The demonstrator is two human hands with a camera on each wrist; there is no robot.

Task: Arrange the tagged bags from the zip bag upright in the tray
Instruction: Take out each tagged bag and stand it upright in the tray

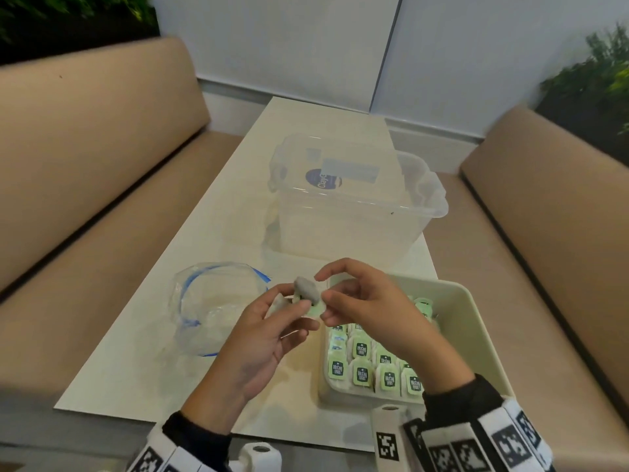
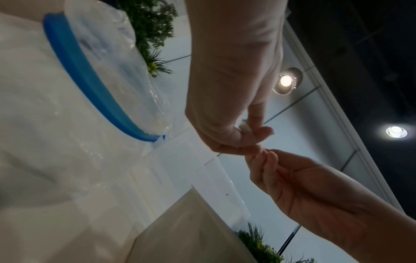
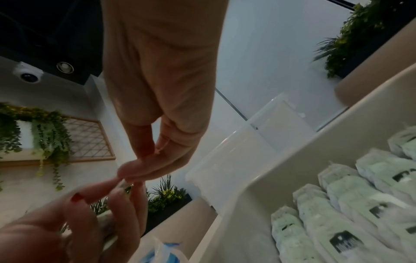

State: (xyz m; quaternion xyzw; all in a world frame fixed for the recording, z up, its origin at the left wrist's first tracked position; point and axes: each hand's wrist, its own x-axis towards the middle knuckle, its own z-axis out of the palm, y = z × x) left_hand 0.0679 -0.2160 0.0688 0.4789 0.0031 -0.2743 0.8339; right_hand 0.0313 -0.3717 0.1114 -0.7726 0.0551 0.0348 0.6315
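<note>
Apparently both hands on tagged bag (image 1: 307,290)

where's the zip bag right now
In the head view the zip bag lies open on the table, left of the tray and just beyond the left hand.

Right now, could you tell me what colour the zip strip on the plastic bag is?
Blue; the zip strip shows best in the left wrist view.

Tray (image 1: 476,321) far half open above bags (image 1: 374,369), clear tub (image 1: 357,212) behind, zip bag (image 1: 211,308) left
</note>
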